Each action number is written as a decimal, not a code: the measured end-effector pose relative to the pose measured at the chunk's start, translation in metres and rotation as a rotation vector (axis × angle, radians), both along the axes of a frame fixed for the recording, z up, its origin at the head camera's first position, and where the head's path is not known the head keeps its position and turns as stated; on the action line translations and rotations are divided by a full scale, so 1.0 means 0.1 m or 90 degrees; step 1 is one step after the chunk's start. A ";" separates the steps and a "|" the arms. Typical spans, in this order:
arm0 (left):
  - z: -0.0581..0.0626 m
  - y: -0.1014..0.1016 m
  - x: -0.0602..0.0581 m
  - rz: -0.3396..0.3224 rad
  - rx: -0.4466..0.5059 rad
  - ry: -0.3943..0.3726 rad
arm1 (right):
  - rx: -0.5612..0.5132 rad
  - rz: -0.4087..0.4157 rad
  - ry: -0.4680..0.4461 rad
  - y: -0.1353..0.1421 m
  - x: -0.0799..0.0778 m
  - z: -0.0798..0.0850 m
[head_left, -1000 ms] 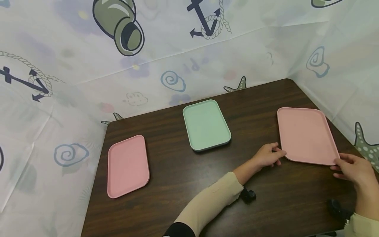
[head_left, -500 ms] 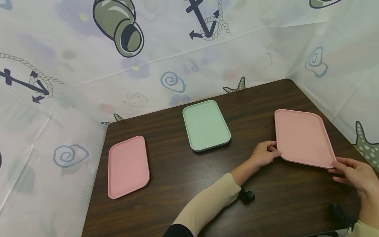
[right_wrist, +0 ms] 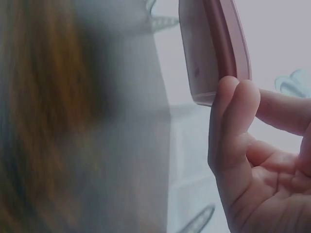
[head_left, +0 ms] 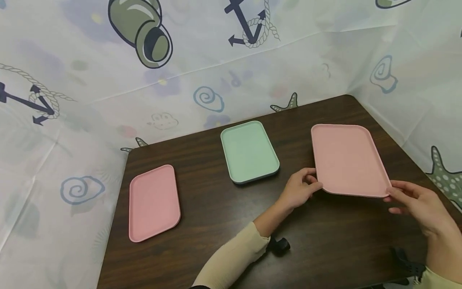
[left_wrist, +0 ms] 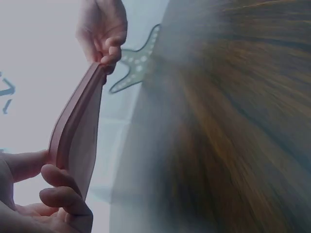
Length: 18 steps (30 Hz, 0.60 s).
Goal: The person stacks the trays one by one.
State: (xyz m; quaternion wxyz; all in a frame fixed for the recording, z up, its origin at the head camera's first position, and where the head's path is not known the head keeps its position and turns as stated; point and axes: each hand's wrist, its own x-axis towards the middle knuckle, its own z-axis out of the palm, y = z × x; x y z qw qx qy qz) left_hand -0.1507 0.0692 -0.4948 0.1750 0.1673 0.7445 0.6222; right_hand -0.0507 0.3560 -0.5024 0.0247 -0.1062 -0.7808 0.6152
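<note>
Two bare hands hold a broad pink tray point(head_left: 350, 160) by its near corners, above the right part of the table point(head_left: 202, 245). The tray is pale, matt and plain, nearly square, with rounded corners and a low raised rim; its underside shows in both wrist views, clear of the table.

The left hand point(head_left: 300, 188) pinches the near left corner, thumb at the rim and fingers curled beneath. The right hand point(head_left: 420, 204) grips the near right corner the same way, thumb above and fingertips pressed below.

A beige sleeve point(head_left: 234, 255) covers the left forearm, with a black device point(head_left: 279, 245) at the wrist.

Left of the held tray, well apart from it, a mint-green tray point(head_left: 250, 152) lies on the dark wood-grain table, a darker edge visible below its near rim. Farther left lies a narrower pink tray point(head_left: 154, 204). Behind, white cloth point(head_left: 231, 52) carries printed anchors, shells and starfish.
</note>
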 end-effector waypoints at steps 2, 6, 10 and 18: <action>0.02 -0.19 0.02 0.000 0.025 -0.008 | -0.012 0.034 0.011 -0.10 -0.04 0.05; 0.04 -0.61 0.11 0.009 0.053 -0.010 | 0.009 0.096 0.007 -0.38 -0.16 0.12; 0.06 -1.00 0.24 0.022 0.061 -0.008 | 0.024 0.151 -0.008 -0.69 -0.26 0.14; -0.01 -1.62 0.47 0.076 0.024 -0.024 | -0.034 0.228 -0.059 -1.22 -0.42 0.02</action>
